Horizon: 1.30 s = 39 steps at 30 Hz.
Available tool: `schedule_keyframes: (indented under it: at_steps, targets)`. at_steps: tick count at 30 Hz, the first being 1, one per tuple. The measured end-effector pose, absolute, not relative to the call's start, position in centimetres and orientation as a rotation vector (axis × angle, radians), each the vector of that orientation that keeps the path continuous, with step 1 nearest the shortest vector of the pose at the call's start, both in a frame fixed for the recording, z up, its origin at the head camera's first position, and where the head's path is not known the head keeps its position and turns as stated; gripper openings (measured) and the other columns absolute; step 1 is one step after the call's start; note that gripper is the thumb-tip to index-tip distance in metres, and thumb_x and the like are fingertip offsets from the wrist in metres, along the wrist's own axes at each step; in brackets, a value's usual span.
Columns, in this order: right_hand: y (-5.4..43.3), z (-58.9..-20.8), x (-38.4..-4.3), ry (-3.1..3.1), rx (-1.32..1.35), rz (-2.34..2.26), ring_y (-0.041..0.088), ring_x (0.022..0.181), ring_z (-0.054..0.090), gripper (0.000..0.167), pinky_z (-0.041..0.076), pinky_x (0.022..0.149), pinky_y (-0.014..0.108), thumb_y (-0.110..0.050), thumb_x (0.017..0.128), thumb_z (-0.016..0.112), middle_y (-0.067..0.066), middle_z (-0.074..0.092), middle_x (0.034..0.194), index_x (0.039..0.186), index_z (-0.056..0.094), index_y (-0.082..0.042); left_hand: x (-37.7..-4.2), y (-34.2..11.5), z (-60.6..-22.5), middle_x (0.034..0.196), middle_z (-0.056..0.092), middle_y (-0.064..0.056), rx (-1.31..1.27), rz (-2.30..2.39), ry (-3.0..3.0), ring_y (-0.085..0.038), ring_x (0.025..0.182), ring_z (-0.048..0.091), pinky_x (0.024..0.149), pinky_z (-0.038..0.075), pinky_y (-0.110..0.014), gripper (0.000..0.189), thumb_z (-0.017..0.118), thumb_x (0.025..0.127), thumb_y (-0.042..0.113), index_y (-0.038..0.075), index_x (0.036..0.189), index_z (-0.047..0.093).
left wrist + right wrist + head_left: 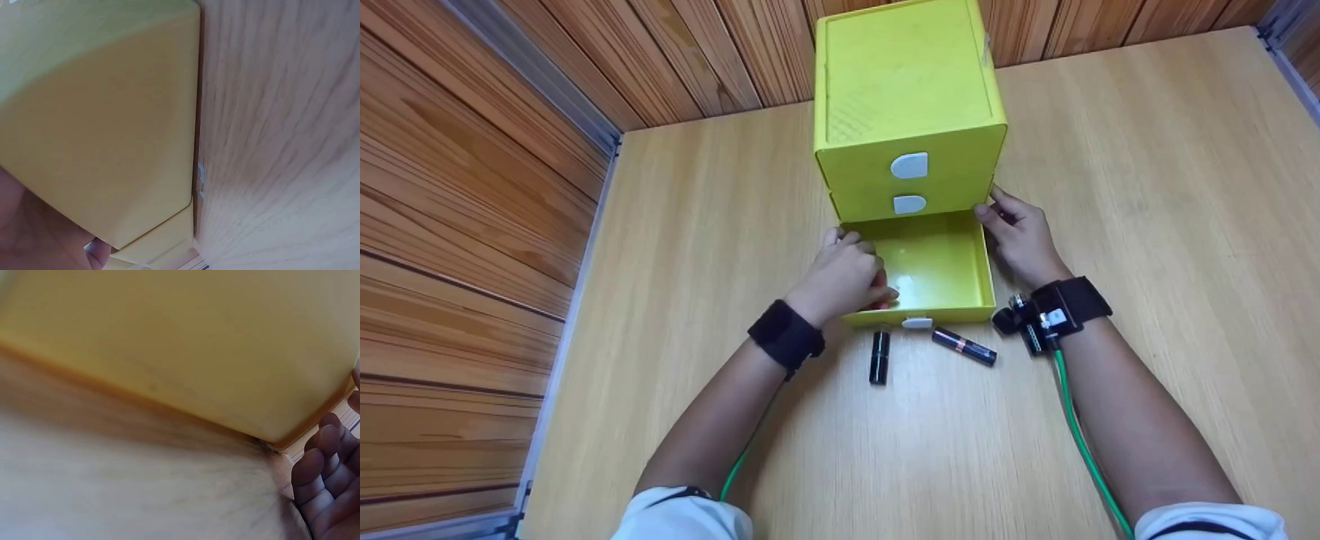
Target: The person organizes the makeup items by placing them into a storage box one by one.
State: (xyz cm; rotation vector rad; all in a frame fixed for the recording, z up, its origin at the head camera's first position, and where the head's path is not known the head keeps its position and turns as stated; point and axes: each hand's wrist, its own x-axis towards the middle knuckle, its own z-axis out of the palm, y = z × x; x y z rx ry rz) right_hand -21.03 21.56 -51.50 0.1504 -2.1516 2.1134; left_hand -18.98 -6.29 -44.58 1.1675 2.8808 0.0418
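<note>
A yellow drawer unit (911, 82) stands at the back of the table with its bottom drawer (937, 262) pulled out. My left hand (844, 274) reaches over that drawer's left wall, its fingers bent. A small reddish patch shows by its fingertips, but whatever lies under the hand is hidden. In the left wrist view, part of the hand (42, 230) shows beside the yellow wall. My right hand (1027, 236) touches the unit's lower right corner with its thumb. In the right wrist view, several fingers (315, 475) are loosely bent beside the yellow side, holding nothing visible.
In front of the drawer, two small black tubes lie on the table (697, 300): a plain tube (879, 358) and a tube with a copper-coloured band (964, 347). White tabs mark the drawer fronts. Wood-panelled walls (457, 225) stand left and behind. Green cables run along both forearms.
</note>
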Motion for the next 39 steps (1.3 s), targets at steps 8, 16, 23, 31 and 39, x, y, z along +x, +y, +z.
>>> schedule_keyframes:
  at_steps: [8, 16, 23, 31, 39]
  targets:
    - [21.5, -51.5, -21.1, -2.176, 0.117, 2.079, 0.012, 0.066, 0.042, 0.049, 0.039, 0.055, 0.022, -0.029, 0.095, 0.065, 0.002, 0.045, 0.074, 0.139, 0.051, -0.014, -19.0, -6.8, -44.1, 0.089, 0.068, 0.003, 1.219, 0.188, 2.883, -0.017, 0.088, 0.058, 0.091, 0.035, -0.04, 0.024, 0.069, 0.09, 0.04, 0.017, 0.085, 0.073]
    - [21.3, -51.6, -20.9, -2.099, 0.108, 2.201, 0.013, 0.062, 0.041, 0.052, 0.038, 0.052, 0.021, -0.026, 0.094, 0.066, 0.003, 0.047, 0.074, 0.14, 0.049, -0.011, -18.2, -9.1, -43.1, 0.093, 0.07, -0.004, 1.302, 0.547, 2.961, -0.02, 0.089, 0.06, 0.083, 0.044, -0.034, 0.019, 0.07, 0.091, 0.024, 0.006, 0.098, 0.073]
    - [21.6, -51.6, -21.1, -2.141, 0.117, 2.154, 0.013, 0.066, 0.042, 0.046, 0.038, 0.056, 0.021, -0.02, 0.096, 0.064, 0.002, 0.046, 0.075, 0.139, 0.051, -0.011, -17.2, -11.6, -42.3, 0.091, 0.071, -0.004, 1.324, 0.651, 3.041, -0.019, 0.089, 0.062, 0.084, 0.048, -0.033, 0.019, 0.069, 0.093, 0.024, 0.006, 0.095, 0.073]
    - [21.6, -51.7, -21.1, -2.003, 0.13, 2.309, 0.012, 0.058, 0.037, 0.049, 0.034, 0.048, 0.02, -0.019, 0.094, 0.066, 0.002, 0.043, 0.069, 0.139, 0.05, -0.01, -16.1, -14.0, -42.5, 0.091, 0.071, -0.006, 1.264, 0.613, 3.103, -0.021, 0.09, 0.064, 0.087, 0.05, -0.036, 0.018, 0.07, 0.092, 0.022, 0.005, 0.094, 0.074]
    - [21.3, -51.6, -20.9, -1.951, 0.103, 2.36, 0.013, 0.058, 0.037, 0.055, 0.035, 0.049, 0.019, -0.021, 0.092, 0.068, 0.003, 0.044, 0.07, 0.141, 0.047, -0.006, -14.9, -16.1, -44.0, 0.093, 0.072, -0.005, 1.181, 0.496, 3.082, -0.021, 0.089, 0.064, 0.082, 0.051, -0.037, 0.017, 0.069, 0.092, 0.022, 0.006, 0.095, 0.074]
